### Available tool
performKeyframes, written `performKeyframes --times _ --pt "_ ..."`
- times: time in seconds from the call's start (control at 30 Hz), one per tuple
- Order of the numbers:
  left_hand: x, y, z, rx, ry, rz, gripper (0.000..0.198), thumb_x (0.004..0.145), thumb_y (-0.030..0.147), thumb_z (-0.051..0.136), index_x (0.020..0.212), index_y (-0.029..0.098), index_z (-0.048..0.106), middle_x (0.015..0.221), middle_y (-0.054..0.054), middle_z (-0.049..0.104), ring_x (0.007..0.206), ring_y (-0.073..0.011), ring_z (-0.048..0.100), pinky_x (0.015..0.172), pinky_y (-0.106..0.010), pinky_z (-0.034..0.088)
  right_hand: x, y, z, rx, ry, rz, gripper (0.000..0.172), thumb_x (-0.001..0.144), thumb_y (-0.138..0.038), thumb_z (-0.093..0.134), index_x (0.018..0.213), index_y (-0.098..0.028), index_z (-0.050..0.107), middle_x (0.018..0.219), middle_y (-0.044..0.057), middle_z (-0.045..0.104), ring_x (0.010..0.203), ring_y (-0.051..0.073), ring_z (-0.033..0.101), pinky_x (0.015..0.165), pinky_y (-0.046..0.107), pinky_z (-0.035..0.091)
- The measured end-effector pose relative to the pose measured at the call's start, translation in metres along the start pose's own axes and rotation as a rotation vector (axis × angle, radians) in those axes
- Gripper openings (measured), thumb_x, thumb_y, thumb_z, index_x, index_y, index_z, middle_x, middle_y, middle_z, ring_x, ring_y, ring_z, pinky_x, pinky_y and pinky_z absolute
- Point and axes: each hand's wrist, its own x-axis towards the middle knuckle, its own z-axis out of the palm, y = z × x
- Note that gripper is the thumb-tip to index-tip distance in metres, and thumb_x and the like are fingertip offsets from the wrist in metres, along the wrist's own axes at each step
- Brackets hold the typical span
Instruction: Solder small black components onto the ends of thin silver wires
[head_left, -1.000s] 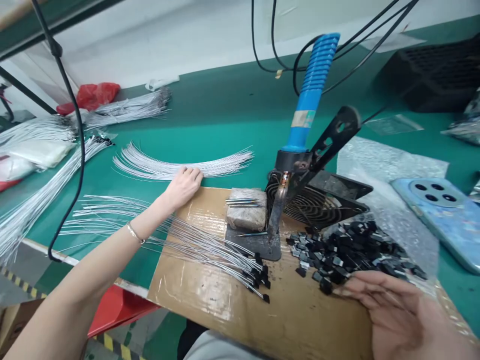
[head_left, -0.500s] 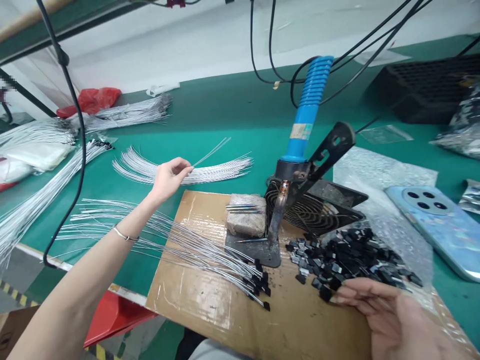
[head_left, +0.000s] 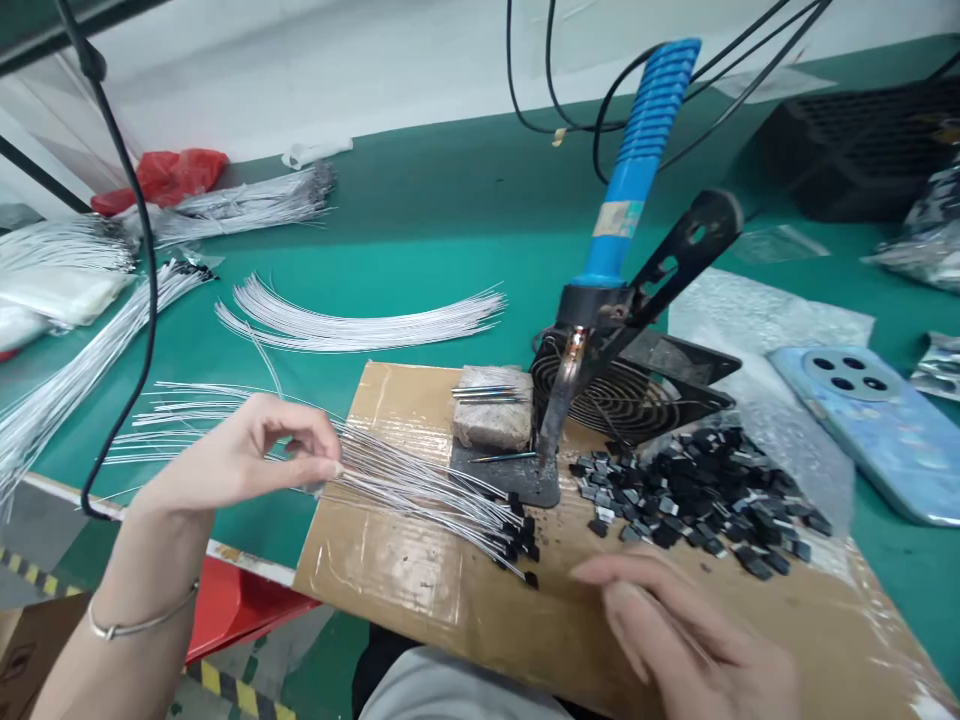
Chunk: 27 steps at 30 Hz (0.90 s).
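Observation:
My left hand (head_left: 247,455) hovers at the left edge of the cardboard sheet (head_left: 390,575), thumb and fingers pinched on a thin white wire (head_left: 264,355) that curves up and away from it. Just to its right lies a bundle of white wires with black tips (head_left: 427,490). My right hand (head_left: 675,630), a little blurred, is low over the front of the cardboard with fingers stretched out and nothing in them. It is just in front of a pile of small black parts (head_left: 697,490).
A blue-handled soldering iron (head_left: 637,170) stands tilted in its black stand, tip down by a grey block (head_left: 491,420) and a small fan (head_left: 622,400). A fan of loose white wires (head_left: 360,325) lies on the green table. A blue phone (head_left: 877,420) lies at the right.
My left hand picked a wire from the far fan of wires and drew it back to the cardboard's left edge. My right hand moved left, off the black parts.

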Motion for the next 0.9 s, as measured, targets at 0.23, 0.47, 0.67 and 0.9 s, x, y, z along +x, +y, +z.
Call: performKeyframes --times 0.23,0.47,0.67,0.9 --pt "-0.001 -0.002 0.039 -0.031 -0.006 0.036 0.015 0.086 0.025 0.070 0.073 0.019 0.072 0.060 -0.001 0.067 0.053 -0.0124 0.055 0.052 -0.022 0.042 0.000 -0.031 0.031 0.171 -0.148 0.061 0.026 0.084 -0.037 0.072 0.070 -0.017 0.068 0.071 0.003 0.057 0.061 0.009 0.048 0.052 0.019 0.035" --pt "0.001 -0.007 0.044 -0.068 0.047 0.012 0.016 0.086 0.028 0.071 0.072 0.019 0.072 0.062 -0.003 0.068 0.056 -0.0139 0.058 0.055 -0.023 0.046 -0.003 -0.027 0.029 0.240 -0.119 0.122 0.034 0.087 -0.041 0.069 0.066 -0.014 0.065 0.067 0.002 0.051 0.054 0.007 0.039 0.045 0.018 0.024" --pt "0.002 -0.011 0.048 -0.088 0.020 0.018 0.016 0.088 0.028 0.070 0.075 0.020 0.073 0.064 -0.002 0.069 0.057 -0.0125 0.058 0.055 -0.021 0.045 -0.003 -0.027 0.029 0.299 -0.147 0.180 0.034 0.085 -0.041 0.072 0.065 -0.014 0.065 0.065 0.001 0.050 0.052 0.005 0.036 0.046 0.019 0.022" --pt "0.005 -0.012 0.051 -0.115 -0.025 0.018 0.015 0.089 0.026 0.070 0.076 0.019 0.073 0.066 -0.002 0.069 0.059 -0.0124 0.059 0.058 -0.022 0.046 0.000 -0.027 0.031 0.360 -0.145 0.226 0.032 0.085 -0.039 0.073 0.067 -0.014 0.066 0.065 0.000 0.049 0.052 0.004 0.039 0.048 0.019 0.022"
